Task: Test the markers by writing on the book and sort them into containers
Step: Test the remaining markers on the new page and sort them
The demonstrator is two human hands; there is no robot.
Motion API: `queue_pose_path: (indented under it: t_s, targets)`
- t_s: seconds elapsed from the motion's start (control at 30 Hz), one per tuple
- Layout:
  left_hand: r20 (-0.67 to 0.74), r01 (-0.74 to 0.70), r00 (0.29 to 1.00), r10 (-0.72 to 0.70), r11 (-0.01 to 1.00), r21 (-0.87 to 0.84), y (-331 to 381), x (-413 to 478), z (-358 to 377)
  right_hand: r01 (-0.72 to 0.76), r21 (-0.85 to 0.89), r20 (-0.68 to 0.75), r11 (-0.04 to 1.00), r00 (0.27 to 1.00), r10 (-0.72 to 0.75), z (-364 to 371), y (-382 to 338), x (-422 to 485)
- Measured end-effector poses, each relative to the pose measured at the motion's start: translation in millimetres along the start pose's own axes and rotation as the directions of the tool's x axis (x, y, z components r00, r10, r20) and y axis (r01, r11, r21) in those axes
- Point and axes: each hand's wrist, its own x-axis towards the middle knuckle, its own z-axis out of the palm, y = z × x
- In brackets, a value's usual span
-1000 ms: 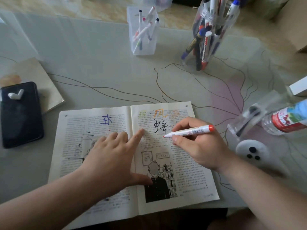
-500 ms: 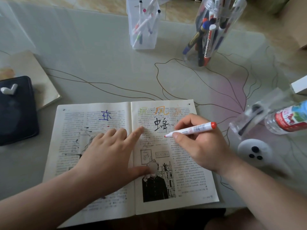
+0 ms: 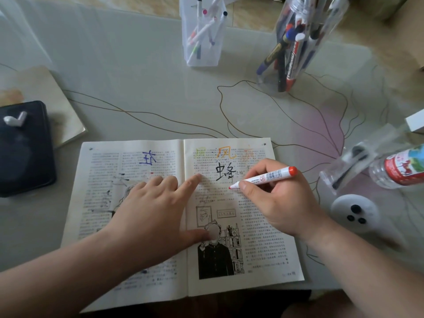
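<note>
Red-tipped marker [image 3: 263, 179] pinched in the fingers of the right hand [image 3: 282, 203], nib at the right page of the open book [image 3: 263, 249], just below a black character. Left hand [image 3: 149, 212] flat, fingers released, pressing across the spine. Best to keep pressing and draw one short firm stroke clear of older marks. Beyond, well apart on the counter [image 3: 137, 88]: square tub [image 3: 202, 53] and round jar [image 3: 296, 53] of markers. Bottle [image 3: 399, 168] to the right, possibly hampering a reach.
</note>
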Motion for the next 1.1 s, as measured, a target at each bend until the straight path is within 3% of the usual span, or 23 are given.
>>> queue_pose_path:
  t_s: [0.2, 0.37, 0.57, 0.7, 0.8, 1.1]
  targets:
    - [0.004, 0.005, 1.0, -0.005, 1.0, -0.007, 0.0, 0.0, -0.5, 0.019, 0.024, 0.018, 1.0, 1.0, -0.019, -0.3, -2.7, 0.1]
    - [0.002, 0.006, 1.0, -0.006, 1.0, -0.008, -0.9, 0.4, 0.7, -0.001, -0.058, 0.031, 0.998, 1.0, 0.003, 2.0, -2.8, -0.1]
    - [0.0, 0.003, 1.0, -0.003, 1.0, 0.01, 0.8, 1.1, -0.6, -0.048, -0.133, -0.101, 0.99, 0.994, 0.034, 0.8, -0.4, 3.1]
    - [0.002, 0.007, 1.0, -0.007, 1.0, -0.006, 0.9, 1.2, -0.3, -0.001, -0.01, 0.009, 1.0, 1.0, 0.001, -1.0, -2.3, -2.2]
    - [0.003, 0.01, 1.0, -0.01, 1.0, -0.014, 0.5, 0.8, -0.3, 0.054, -0.06, 0.099, 0.997, 0.994, -0.048, 1.3, -2.5, -4.7]
    - [-0.008, 0.009, 1.0, -0.009, 1.0, -0.008, -0.5, 0.5, 1.5, 0.014, -0.072, 0.071, 0.997, 0.997, -0.009, -1.6, -1.1, -0.5]
